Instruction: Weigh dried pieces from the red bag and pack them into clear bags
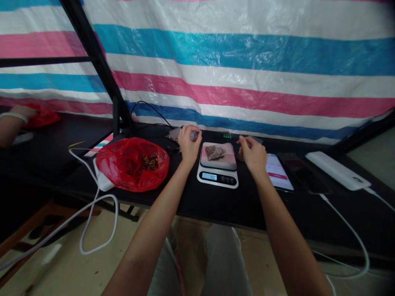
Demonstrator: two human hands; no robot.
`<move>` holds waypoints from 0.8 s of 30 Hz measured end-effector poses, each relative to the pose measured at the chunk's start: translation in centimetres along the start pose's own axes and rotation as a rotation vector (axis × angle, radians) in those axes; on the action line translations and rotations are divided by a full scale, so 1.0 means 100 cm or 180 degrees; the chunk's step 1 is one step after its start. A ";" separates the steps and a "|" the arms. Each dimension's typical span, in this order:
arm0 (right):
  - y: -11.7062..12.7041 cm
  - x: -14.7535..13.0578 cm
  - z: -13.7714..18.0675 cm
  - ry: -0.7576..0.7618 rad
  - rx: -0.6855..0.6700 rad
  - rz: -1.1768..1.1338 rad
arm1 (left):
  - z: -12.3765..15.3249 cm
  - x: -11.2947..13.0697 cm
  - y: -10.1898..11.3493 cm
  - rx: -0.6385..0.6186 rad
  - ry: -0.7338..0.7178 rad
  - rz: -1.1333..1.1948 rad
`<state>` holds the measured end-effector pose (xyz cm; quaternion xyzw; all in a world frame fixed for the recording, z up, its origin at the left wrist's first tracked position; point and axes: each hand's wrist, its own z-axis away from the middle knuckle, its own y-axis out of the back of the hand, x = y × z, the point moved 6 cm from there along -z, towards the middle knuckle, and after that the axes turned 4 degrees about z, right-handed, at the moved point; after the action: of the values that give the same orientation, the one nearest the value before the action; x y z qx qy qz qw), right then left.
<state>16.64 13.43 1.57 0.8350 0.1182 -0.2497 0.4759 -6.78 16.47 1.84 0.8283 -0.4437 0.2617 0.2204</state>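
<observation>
A white digital kitchen scale lies between my hands, its lit display reading what looks like 180. On its plate rests a small clear bag of brown bits. My left hand is left of the scale with its fingers curled together; something greyish shows inside the curl. Just behind that hand lie small clear bags. To the right of the scale, my right hand is closed in a pinch, and what it holds is too small to name. Clear plastic shows behind its knuckles.
An open red plastic bag with brown pieces sits at left, beside white cables. A lit phone, a dark phone and a white power bank lie right. Another person's hand touches a red bag far left. Striped sheeting hangs behind.
</observation>
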 end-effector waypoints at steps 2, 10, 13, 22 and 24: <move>-0.004 0.002 -0.003 0.0022 -0.0154 0.0128 | 0.000 0.000 0.000 0.0048 0.0003 -0.0001; -0.040 -0.003 -0.003 0.0407 -0.1243 -0.0377 | -0.002 -0.005 -0.004 -0.0079 0.0037 0.0140; -0.032 -0.018 0.004 0.0699 -0.0964 -0.0683 | 0.000 -0.011 -0.015 -0.0480 0.0176 0.0494; -0.009 -0.043 0.016 0.1227 -0.0411 -0.1503 | 0.019 -0.001 -0.049 -0.2567 0.1393 0.2517; -0.008 -0.040 0.014 0.1147 -0.0341 -0.1721 | 0.018 -0.003 -0.046 -0.2400 0.1547 0.2612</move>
<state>12.50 12.79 2.54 0.7779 0.4308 -0.2087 0.4071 -2.56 17.93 -0.30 0.3710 -0.7260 0.3317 0.4746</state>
